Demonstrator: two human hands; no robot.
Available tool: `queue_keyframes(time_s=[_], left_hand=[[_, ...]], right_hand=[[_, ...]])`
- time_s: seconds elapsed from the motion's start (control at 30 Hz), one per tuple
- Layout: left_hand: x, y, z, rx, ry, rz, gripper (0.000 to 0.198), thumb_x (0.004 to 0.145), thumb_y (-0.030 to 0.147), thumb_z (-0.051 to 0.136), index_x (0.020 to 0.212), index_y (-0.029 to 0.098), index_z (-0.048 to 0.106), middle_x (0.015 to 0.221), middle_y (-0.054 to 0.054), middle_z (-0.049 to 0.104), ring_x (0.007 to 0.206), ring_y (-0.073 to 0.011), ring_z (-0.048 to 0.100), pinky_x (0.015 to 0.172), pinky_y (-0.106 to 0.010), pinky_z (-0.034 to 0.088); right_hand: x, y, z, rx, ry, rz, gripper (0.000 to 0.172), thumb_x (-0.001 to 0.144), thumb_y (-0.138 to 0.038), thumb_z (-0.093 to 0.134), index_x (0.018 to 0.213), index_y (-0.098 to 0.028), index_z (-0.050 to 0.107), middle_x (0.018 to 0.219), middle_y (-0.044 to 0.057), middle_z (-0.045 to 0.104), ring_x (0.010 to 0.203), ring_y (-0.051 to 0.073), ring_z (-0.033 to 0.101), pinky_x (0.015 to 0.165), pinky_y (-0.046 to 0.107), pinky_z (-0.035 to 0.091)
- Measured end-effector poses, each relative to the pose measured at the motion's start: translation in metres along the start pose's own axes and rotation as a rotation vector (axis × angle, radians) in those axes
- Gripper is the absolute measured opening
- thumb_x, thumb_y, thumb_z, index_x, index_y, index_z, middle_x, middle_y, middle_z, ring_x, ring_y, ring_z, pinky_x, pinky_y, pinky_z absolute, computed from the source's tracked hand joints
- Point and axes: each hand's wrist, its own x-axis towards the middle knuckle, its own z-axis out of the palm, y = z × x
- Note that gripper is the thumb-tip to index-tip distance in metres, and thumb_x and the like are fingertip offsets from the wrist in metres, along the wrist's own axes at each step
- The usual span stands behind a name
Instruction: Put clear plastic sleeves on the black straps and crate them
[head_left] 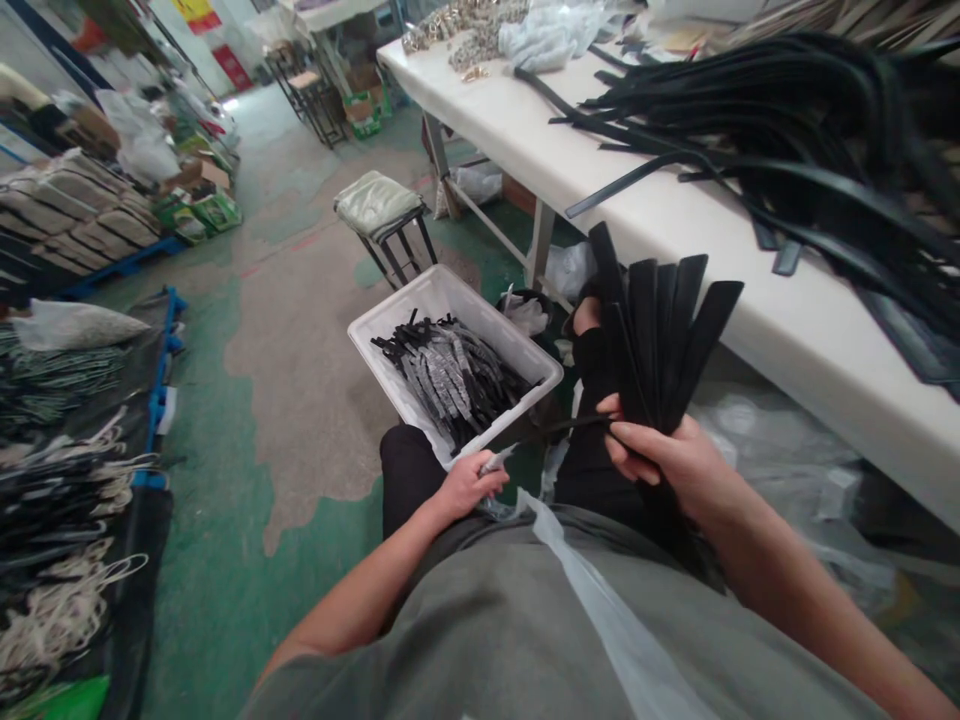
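My right hand (667,460) is closed round a fanned bunch of black straps (660,320) held upright above my lap. My left hand (469,485) is closed on a thin silver pen-like tool (499,459), its tip pointing toward the straps. One thin black strap (570,425) runs from the bunch toward the tool. A white plastic bin (375,340) with several black and grey straps stands on the floor just beyond my knees.
A long white table (540,130) on the right carries a big heap of black straps (810,130). A padded stool (379,210) stands behind the bin. Stacks of goods and cords (60,480) lie along the left. A clear plastic sheet (600,590) crosses my lap.
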Motion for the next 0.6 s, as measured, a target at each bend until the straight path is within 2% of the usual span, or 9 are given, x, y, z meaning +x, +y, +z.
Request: queue_keyframes(time_s=[0.07, 0.17, 0.27, 0.33, 0.37, 0.43, 0.5, 0.53, 0.6], left_hand=[[0.002, -0.016, -0.009, -0.232, 0.087, -0.157, 0.043, 0.077, 0.058, 0.061, 0.079, 0.016, 0.058, 0.064, -0.001, 0.06, 0.053, -0.0125, 0.055, 0.056, -0.026, 0.044], [0.022, -0.025, -0.031, -0.465, 0.28, -0.294, 0.049, 0.075, 0.061, 0.063, 0.086, 0.014, 0.056, 0.066, -0.003, 0.062, 0.05, -0.0121, 0.056, 0.052, -0.025, 0.044], [0.063, -0.007, -0.069, -0.549, 0.352, -0.294, 0.042, 0.079, 0.053, 0.064, 0.089, 0.013, 0.056, 0.067, -0.004, 0.063, 0.051, -0.0117, 0.057, 0.054, -0.025, 0.047], [0.095, 0.018, -0.1, -0.527, 0.405, -0.253, 0.039, 0.083, 0.05, 0.06, 0.094, 0.013, 0.056, 0.075, -0.005, 0.066, 0.058, -0.012, 0.06, 0.059, -0.025, 0.048], [0.11, 0.032, -0.115, -0.465, 0.468, -0.236, 0.039, 0.083, 0.05, 0.06, 0.095, 0.013, 0.057, 0.08, -0.007, 0.067, 0.064, -0.0137, 0.062, 0.061, -0.026, 0.049], [0.131, 0.063, -0.143, -0.276, 0.645, -0.115, 0.043, 0.08, 0.051, 0.065, 0.099, 0.013, 0.059, 0.092, -0.009, 0.068, 0.079, -0.0168, 0.064, 0.067, -0.026, 0.05], [0.131, 0.094, -0.159, -0.158, 0.75, 0.123, 0.048, 0.08, 0.055, 0.063, 0.109, 0.017, 0.059, 0.105, -0.01, 0.067, 0.092, -0.0178, 0.064, 0.073, -0.026, 0.05], [0.123, 0.108, -0.161, -0.124, 0.744, 0.249, 0.05, 0.082, 0.058, 0.06, 0.114, 0.02, 0.058, 0.11, -0.009, 0.066, 0.096, -0.0173, 0.063, 0.075, -0.026, 0.051], [0.091, 0.131, -0.155, -0.039, 0.644, 0.43, 0.05, 0.083, 0.062, 0.055, 0.116, 0.025, 0.059, 0.111, -0.008, 0.066, 0.096, -0.0161, 0.064, 0.076, -0.026, 0.051]], right_hand=[[0.005, 0.005, -0.008, -0.014, 0.016, 0.024, 0.041, 0.075, -0.038, 0.069, 0.109, -0.018, 0.058, 0.056, -0.003, 0.058, 0.036, 0.006, 0.036, 0.036, 0.021, 0.024], [0.008, 0.013, -0.014, -0.049, -0.005, 0.061, 0.041, 0.077, -0.04, 0.069, 0.108, -0.016, 0.058, 0.059, -0.002, 0.06, 0.037, 0.006, 0.038, 0.036, 0.021, 0.025], [0.015, 0.02, -0.011, -0.066, -0.011, 0.068, 0.036, 0.077, -0.04, 0.069, 0.101, -0.015, 0.059, 0.061, -0.001, 0.061, 0.038, 0.005, 0.039, 0.037, 0.02, 0.028], [0.027, 0.023, -0.006, -0.06, -0.003, 0.042, 0.034, 0.076, -0.04, 0.069, 0.098, -0.015, 0.06, 0.064, 0.0, 0.062, 0.039, 0.005, 0.04, 0.038, 0.02, 0.029], [0.036, 0.024, -0.005, -0.063, 0.008, 0.018, 0.033, 0.076, -0.04, 0.069, 0.097, -0.015, 0.06, 0.066, 0.001, 0.064, 0.039, 0.005, 0.041, 0.038, 0.02, 0.03], [0.056, 0.027, -0.005, -0.121, 0.057, -0.05, 0.033, 0.075, -0.038, 0.068, 0.098, -0.015, 0.063, 0.073, 0.003, 0.068, 0.04, 0.006, 0.043, 0.04, 0.021, 0.034], [0.074, 0.031, -0.008, -0.237, 0.136, -0.115, 0.035, 0.074, -0.035, 0.068, 0.103, -0.015, 0.065, 0.078, 0.004, 0.07, 0.042, 0.007, 0.046, 0.043, 0.022, 0.038], [0.08, 0.033, -0.01, -0.292, 0.175, -0.137, 0.037, 0.074, -0.033, 0.068, 0.105, -0.015, 0.066, 0.078, 0.004, 0.071, 0.042, 0.007, 0.047, 0.044, 0.023, 0.039], [0.086, 0.037, -0.014, -0.34, 0.211, -0.141, 0.039, 0.074, -0.032, 0.068, 0.108, -0.014, 0.067, 0.081, 0.005, 0.072, 0.042, 0.007, 0.048, 0.044, 0.023, 0.039]])
